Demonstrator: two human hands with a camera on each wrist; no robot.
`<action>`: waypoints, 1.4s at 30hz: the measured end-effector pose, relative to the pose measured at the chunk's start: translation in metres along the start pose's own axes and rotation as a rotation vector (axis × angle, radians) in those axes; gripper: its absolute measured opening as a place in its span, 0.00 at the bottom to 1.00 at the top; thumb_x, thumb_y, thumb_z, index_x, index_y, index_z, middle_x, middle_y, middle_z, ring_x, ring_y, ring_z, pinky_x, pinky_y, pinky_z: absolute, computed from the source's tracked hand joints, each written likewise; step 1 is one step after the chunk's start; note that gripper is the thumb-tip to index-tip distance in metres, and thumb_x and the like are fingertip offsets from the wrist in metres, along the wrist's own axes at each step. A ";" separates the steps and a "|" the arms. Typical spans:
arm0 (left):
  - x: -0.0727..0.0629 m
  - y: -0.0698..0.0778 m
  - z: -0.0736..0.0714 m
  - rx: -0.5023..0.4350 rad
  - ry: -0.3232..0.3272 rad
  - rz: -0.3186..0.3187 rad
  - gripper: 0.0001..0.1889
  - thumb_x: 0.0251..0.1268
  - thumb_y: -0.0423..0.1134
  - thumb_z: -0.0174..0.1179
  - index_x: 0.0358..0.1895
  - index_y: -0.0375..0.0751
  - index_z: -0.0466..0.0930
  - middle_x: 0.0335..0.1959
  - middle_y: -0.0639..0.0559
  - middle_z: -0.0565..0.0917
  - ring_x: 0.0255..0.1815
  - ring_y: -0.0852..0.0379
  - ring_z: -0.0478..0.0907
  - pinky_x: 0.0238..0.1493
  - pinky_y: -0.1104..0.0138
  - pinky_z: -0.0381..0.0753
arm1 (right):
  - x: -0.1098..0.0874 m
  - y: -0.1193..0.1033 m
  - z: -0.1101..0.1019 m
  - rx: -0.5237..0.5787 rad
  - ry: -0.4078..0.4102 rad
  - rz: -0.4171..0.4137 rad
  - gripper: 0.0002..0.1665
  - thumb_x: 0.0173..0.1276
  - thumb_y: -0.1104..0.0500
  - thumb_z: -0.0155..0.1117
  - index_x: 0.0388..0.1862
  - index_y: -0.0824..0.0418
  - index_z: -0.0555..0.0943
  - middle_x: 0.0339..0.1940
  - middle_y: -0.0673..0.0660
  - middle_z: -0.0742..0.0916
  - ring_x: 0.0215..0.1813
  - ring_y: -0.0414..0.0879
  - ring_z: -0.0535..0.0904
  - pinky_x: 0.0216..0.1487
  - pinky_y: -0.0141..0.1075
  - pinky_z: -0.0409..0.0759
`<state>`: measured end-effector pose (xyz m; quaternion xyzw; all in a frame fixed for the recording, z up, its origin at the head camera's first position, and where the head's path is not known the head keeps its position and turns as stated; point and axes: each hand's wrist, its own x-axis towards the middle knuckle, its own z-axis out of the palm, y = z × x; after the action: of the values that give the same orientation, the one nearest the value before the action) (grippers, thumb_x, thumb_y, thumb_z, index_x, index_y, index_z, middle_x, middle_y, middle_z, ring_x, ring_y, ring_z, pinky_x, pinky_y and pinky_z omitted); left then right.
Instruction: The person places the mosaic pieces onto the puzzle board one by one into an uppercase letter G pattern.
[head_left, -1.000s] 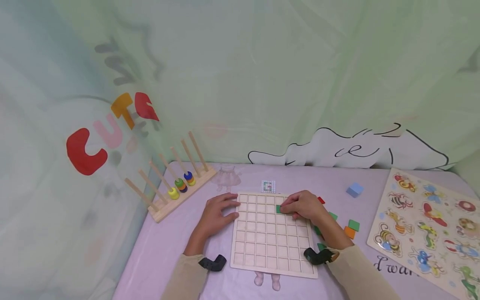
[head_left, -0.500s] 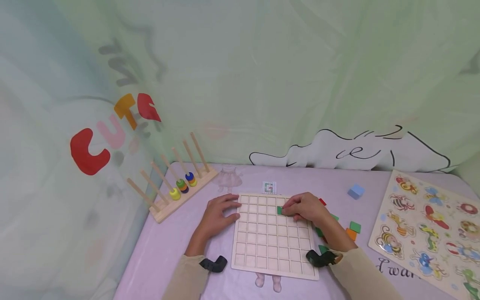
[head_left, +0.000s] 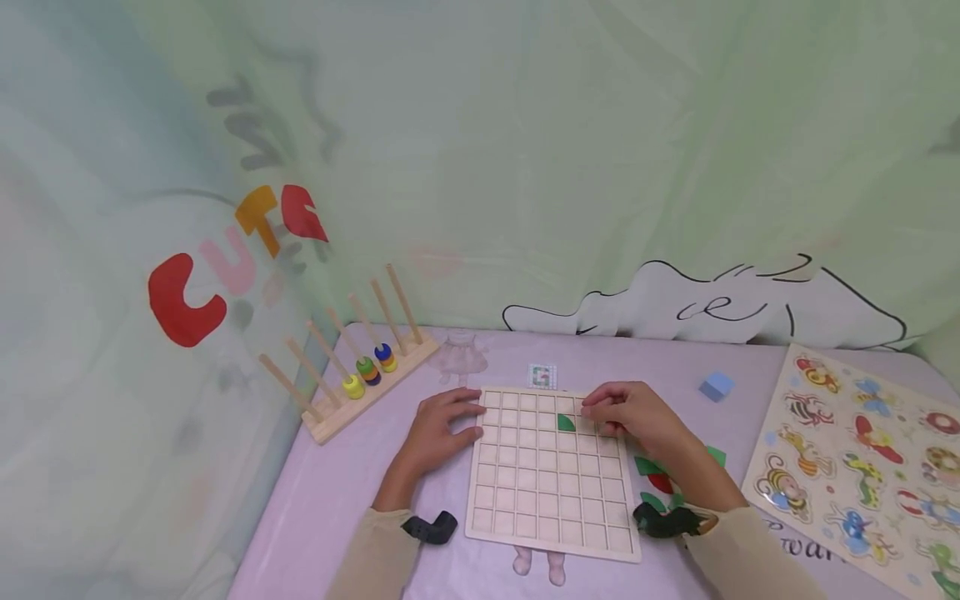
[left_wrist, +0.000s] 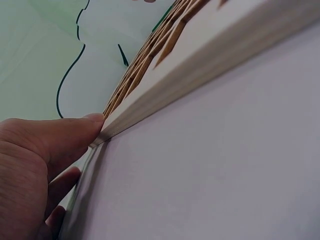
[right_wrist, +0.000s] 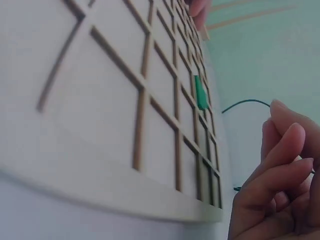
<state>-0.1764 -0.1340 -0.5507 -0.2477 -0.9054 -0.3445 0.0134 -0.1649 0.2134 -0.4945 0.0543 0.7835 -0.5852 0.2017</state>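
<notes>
Head view: wooden grid board [head_left: 527, 475] on the pale cloth, both hands at it. One green piece [head_left: 566, 423] — rounded on one side — lies in a cell of the grid board, second row from the far edge, toward the right. Loose green pieces [head_left: 647, 467] and a red piece [head_left: 660, 483] lie just right of the grid board, partly hidden by the right forearm; a small patterned card [head_left: 542, 377] sits just beyond its far edge, and a blue block [head_left: 717, 386] well apart, past the far right corner. Step in hand looks like setting pieces into cells. To do it well, probably square each piece's straight sides to the cell walls, then press lightly until flat; whether the green piece is fully seated, cannot tell from the right wrist view. Keeping the grid board from sliding matters too, and gentle pressure should be enough. Left hand [head_left: 435, 425]: fingers spread, relaxed, touching the left edge of the grid board near the far corner; left wrist view shows the thumb tip on the rim. Right hand [head_left: 637, 417]: at the far right of the grid board, fingers loosely bent, nothing visible held — contact with the board, cannot tell.
</notes>
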 end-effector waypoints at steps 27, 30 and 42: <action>0.000 -0.003 -0.001 -0.007 0.010 0.008 0.16 0.64 0.46 0.70 0.54 0.50 0.88 0.68 0.53 0.80 0.74 0.48 0.72 0.73 0.44 0.64 | -0.052 0.027 -0.068 -0.515 0.127 -0.017 0.23 0.63 0.43 0.75 0.50 0.56 0.89 0.34 0.53 0.84 0.43 0.49 0.74 0.30 0.32 0.77; -0.001 -0.003 -0.001 -0.011 0.018 0.016 0.16 0.64 0.45 0.70 0.54 0.50 0.88 0.67 0.53 0.81 0.73 0.48 0.72 0.72 0.44 0.64 | -0.051 0.029 -0.068 -0.510 0.113 -0.024 0.24 0.62 0.44 0.75 0.52 0.58 0.88 0.33 0.54 0.83 0.43 0.49 0.73 0.30 0.32 0.75; -0.001 -0.001 0.002 0.003 0.027 0.025 0.16 0.63 0.45 0.70 0.54 0.50 0.88 0.67 0.53 0.81 0.73 0.48 0.73 0.72 0.43 0.65 | -0.048 0.039 -0.064 -0.529 0.079 -0.061 0.24 0.62 0.50 0.77 0.54 0.60 0.87 0.30 0.53 0.80 0.38 0.47 0.73 0.29 0.32 0.72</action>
<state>-0.1761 -0.1338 -0.5528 -0.2543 -0.9025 -0.3464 0.0303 -0.1249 0.2929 -0.4963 -0.0013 0.9177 -0.3634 0.1606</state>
